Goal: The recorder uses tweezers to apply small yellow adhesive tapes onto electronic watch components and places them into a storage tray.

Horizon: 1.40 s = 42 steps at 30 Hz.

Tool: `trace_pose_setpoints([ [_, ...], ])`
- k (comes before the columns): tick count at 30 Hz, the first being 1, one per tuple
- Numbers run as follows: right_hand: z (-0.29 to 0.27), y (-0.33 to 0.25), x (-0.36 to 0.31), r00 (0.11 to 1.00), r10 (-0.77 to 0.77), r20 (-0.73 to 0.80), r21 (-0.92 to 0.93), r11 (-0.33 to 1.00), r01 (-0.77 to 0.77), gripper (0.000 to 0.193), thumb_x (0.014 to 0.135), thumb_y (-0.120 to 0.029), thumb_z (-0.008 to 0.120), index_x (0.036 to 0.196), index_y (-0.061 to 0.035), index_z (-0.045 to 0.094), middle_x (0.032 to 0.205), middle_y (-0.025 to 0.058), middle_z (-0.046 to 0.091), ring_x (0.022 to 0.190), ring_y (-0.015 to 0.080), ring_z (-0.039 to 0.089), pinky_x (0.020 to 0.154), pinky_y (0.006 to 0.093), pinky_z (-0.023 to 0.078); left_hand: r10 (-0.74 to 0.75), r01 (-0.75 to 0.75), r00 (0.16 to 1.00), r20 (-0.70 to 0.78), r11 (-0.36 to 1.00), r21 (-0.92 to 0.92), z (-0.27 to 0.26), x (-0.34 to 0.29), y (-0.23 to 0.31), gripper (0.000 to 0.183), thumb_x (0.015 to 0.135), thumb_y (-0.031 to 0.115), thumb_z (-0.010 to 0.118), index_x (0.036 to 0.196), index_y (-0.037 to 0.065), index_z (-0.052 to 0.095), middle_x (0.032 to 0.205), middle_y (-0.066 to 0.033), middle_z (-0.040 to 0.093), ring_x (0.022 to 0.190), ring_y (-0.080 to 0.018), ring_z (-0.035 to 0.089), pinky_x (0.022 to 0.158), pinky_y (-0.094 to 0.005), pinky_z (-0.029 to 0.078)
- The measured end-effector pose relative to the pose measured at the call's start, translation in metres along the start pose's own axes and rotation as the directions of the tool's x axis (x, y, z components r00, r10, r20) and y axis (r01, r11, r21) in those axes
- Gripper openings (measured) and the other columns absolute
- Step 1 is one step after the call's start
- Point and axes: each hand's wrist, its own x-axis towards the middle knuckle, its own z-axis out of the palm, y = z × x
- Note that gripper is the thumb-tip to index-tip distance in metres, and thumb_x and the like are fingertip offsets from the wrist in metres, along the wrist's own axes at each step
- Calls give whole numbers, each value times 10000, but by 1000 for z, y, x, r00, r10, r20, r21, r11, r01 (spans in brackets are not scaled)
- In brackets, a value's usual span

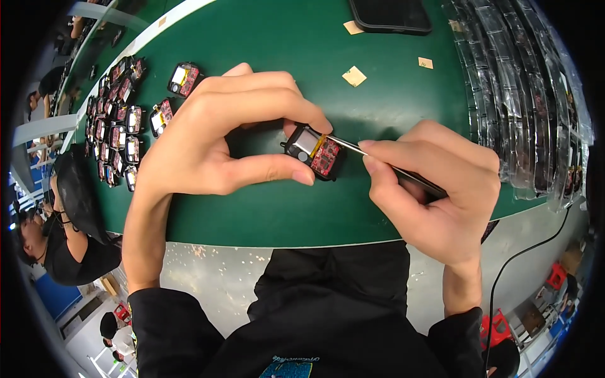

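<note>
Between the thumb and fingers of my left hand (230, 129) is a small black electronic device (314, 151) with its inside exposed. It shows a silver battery, a strip of yellow tape and a red circuit board. My right hand (441, 183) is closed around a pair of metal tweezers (403, 169). Their tips meet the device near the yellow tape, close to my left index fingertip. Whether the tips pinch anything is too small to tell. Two similar devices (184, 79) lie just beyond my left hand, the nearer one partly covered by it.
Many like devices (116, 135) are grouped at the left of the green table (271, 220). Stacked clear plastic trays (517, 94) line the right side. A black phone (391, 16) and small tan paper pieces (354, 76) lie at the far side. A person (69, 233) sits at left.
</note>
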Motion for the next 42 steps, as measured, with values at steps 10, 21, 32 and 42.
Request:
trace_pose_setpoints([
  [10, -3, 1, 0, 1000, -10, 8, 16, 1000, 10, 191, 796, 109, 814, 957, 13, 847, 708, -1, 640, 510, 27, 453, 488, 228, 296, 53, -52, 998, -34, 998, 19, 0, 0, -1, 561, 712, 327, 1011, 1148, 35, 813, 1044, -45, 795, 867, -206, 646, 807, -337, 434],
  [21, -6, -3, 2, 971, 67, -229, 132, 991, -37, 98, 873, 11, 816, 969, 0, 834, 726, 33, 679, 513, 77, 552, 473, 278, 395, 0, 23, 993, -116, 981, 194, 4, 5, 22, 514, 705, 217, 1010, 1150, 77, 796, 887, -37, 717, 733, -196, 625, 715, -332, 486],
  [32, 6, 0, -5, 964, 22, -266, 226, 973, 40, 127, 897, -19, 785, 1013, 29, 801, 846, 128, 743, 656, 257, 720, 602, 371, 555, 27, -160, 904, -427, 947, -279, -47, 41, 51, 608, 621, 184, 1033, 1119, -47, 770, 969, -58, 728, 756, -85, 612, 637, -228, 437],
  [42, 2, 7, -1, 973, 10, -231, 176, 984, 31, 144, 895, -59, 784, 998, 36, 816, 889, 176, 777, 765, 331, 781, 707, 416, 612, 533, -536, 844, 61, 841, 76, -30, 273, 151, 479, 856, 285, 937, 1234, 26, 797, 1059, -77, 710, 912, -242, 626, 823, -386, 512],
])
